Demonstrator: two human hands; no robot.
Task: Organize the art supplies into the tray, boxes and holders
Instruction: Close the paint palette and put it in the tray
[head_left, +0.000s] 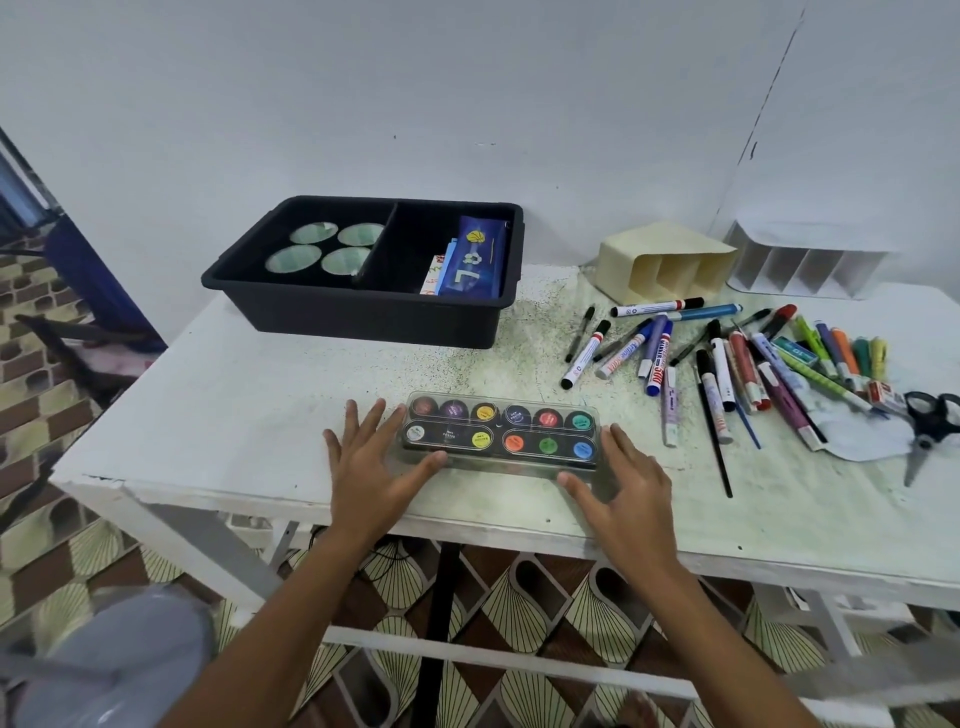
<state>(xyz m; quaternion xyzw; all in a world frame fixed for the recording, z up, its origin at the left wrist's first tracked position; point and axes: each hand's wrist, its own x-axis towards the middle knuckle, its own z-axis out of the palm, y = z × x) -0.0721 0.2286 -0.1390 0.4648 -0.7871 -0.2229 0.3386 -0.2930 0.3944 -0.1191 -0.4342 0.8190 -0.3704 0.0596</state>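
The white table (208, 395) is sitting against a wall. Both hands, left (374, 467) and right (623, 483), are flanking the paint set (501, 434), fingers straight, gripping nothing. A loose squeeze could be dropping it.

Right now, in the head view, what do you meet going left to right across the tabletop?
Black tray → left hand → paint set → right hand → cream holder → white holder → scissors.
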